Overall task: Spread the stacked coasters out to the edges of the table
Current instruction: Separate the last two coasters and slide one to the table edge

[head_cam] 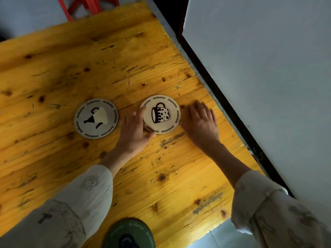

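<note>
A small stack of round coasters (161, 114) sits mid-table on the yellow wooden table (107, 68); its top one is cream with a black mug drawing. My left hand (134, 129) grips the stack's left side, thumb at the near rim and fingers at the far rim. My right hand (201, 122) lies flat on the wood just right of the stack, fingers apart, thumb near the rim. A single grey coaster (96, 118) lies flat to the left. A green coaster (129, 233) lies at the near edge of the table.
The table's right edge runs diagonally beside a large white panel (259, 77) with a dark gap between them. A red stool frame (86, 6) stands beyond the far edge. Pale floor tiles show at bottom right.
</note>
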`<state>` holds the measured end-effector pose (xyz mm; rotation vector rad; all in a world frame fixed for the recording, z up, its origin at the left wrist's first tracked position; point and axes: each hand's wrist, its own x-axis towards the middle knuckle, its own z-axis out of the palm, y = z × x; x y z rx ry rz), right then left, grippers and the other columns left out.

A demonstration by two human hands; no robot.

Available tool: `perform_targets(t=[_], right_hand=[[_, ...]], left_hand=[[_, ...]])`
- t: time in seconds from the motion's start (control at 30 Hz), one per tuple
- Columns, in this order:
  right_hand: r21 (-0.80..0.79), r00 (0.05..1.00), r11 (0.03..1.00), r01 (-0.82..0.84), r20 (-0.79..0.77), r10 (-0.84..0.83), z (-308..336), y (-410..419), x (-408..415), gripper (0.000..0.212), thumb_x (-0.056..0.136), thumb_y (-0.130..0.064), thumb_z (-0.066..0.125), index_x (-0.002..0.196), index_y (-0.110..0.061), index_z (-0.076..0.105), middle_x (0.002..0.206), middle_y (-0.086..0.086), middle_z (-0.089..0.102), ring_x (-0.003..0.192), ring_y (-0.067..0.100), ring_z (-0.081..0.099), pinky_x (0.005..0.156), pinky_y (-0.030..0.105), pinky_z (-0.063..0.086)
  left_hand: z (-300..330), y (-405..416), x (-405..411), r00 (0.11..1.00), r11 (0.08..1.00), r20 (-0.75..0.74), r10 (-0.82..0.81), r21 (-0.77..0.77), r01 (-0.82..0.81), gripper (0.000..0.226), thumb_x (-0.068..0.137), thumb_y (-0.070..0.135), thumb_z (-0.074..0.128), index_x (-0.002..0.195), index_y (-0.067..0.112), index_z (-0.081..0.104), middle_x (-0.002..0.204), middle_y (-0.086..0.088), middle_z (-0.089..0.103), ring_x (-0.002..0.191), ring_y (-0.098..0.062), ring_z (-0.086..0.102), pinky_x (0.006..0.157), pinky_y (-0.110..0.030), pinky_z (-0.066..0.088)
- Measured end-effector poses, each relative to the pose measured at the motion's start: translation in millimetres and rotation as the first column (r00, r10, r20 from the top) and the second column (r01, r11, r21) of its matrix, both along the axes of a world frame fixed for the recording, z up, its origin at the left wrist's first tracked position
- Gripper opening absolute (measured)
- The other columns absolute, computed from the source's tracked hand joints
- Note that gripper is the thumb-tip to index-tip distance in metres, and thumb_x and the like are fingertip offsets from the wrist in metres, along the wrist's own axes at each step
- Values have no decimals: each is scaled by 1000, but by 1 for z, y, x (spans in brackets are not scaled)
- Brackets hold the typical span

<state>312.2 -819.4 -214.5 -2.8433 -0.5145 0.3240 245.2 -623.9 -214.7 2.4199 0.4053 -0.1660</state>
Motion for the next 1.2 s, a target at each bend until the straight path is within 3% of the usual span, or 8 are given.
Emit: perform_targets(t=[0.07,0.2,0.37,0.67,0.8,1.2], right_hand=[[-29,999,999,-40,-18,40,-1,-6,3,70,91,-53,37,147,-16,17,160,10,9,148,27,4,122,47,3],[-73,993,990,-121,-24,119,-8,-20,2,69,92,-56,28,148,-22,4,160,8,-2,148,25,-4,122,46,0],[-158,975,963,-219,-4,221,-15,-33,9,65,87,-60,6,139,-28,-15,149,0,-18,144,21,-14,119,41,-6],[-150,967,957,-249,13,254,-22,-37,12,63,92,-57,15,139,-28,-14,149,-2,-17,140,19,-18,118,40,-9],[-148,968,957,-248,13,252,-22,-37,12,64,87,-59,6,139,-28,-13,149,-2,-16,140,19,-18,117,40,-10],[-153,966,956,-252,21,258,-26,-39,14,64,87,-60,4,139,-28,-16,150,-1,-16,141,20,-19,117,40,-11]], left_hand=[[-3,-2,1,1000,993,18,-24,115,22,95,62,53,68,138,18,23,135,-18,35,124,-33,27,103,-48,25],[-10,-4,10,994,980,56,-89,184,77,96,63,45,74,140,26,21,149,-14,21,136,-33,18,109,-52,17],[-14,-3,23,987,965,30,-155,219,145,82,65,54,68,135,30,33,153,-11,16,139,-32,15,111,-52,14],[-15,-23,78,994,967,50,-98,243,83,72,70,55,63,131,25,39,151,-15,19,138,-34,14,109,-56,14],[-16,-35,95,995,972,60,-85,226,69,70,70,56,62,130,27,41,151,-14,20,138,-34,14,109,-56,14],[-13,-58,110,996,962,91,-27,272,1,66,73,57,58,129,27,41,149,-12,25,134,-32,21,104,-53,21]])
